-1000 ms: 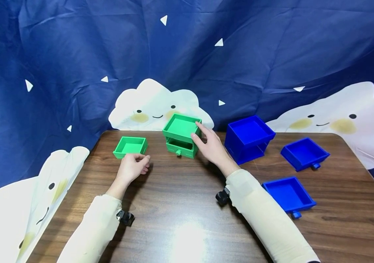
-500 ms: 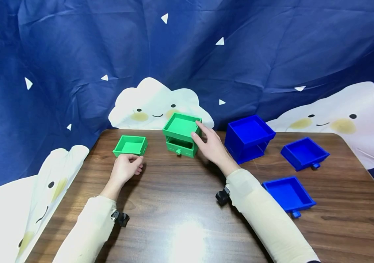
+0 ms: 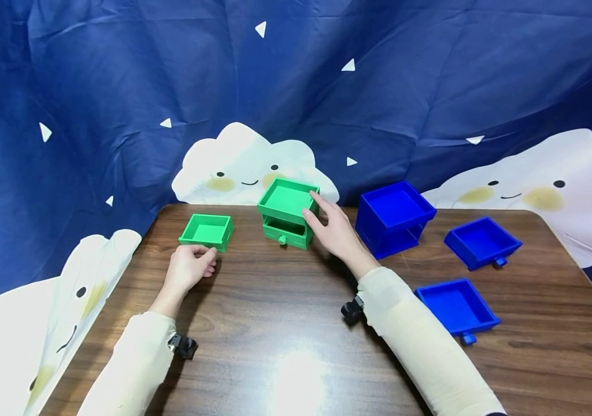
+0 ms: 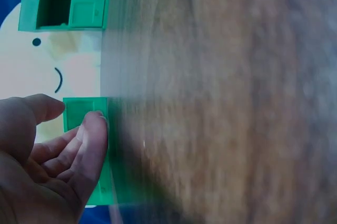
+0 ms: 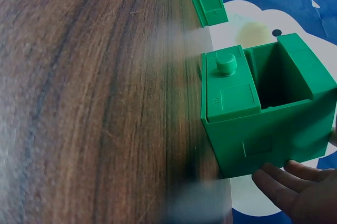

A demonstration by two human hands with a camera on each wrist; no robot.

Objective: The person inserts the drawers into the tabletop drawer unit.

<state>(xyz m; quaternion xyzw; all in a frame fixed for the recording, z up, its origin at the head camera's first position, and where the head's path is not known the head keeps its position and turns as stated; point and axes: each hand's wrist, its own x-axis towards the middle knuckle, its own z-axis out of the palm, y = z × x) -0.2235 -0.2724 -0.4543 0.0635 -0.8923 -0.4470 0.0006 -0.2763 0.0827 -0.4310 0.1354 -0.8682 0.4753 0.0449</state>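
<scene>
A small green drawer (image 3: 207,231) lies on the table at the left. My left hand (image 3: 184,270) is at its front; in the left wrist view the thumb and forefinger of that hand (image 4: 58,163) are apart before the drawer's front (image 4: 84,109), its knob hidden. Right of it stands a green cabinet (image 3: 288,199), upper slot empty, a knobbed drawer (image 3: 277,234) in the lower one. My right hand (image 3: 337,234) rests against its right side and top edge; in the right wrist view, extended fingers of the hand (image 5: 310,192) lie along the cabinet's side wall (image 5: 279,140).
A blue cabinet (image 3: 395,208) with open slots stands right of my right hand. Two loose blue drawers, one at the back (image 3: 483,242) and one nearer (image 3: 457,306), lie at the right, the nearer beside my right sleeve. A curtain hangs behind the table (image 3: 254,323).
My left hand has moved left along the front of the loose green drawer, uncovering its right front corner. The right hand and both cabinets look unmoved.
</scene>
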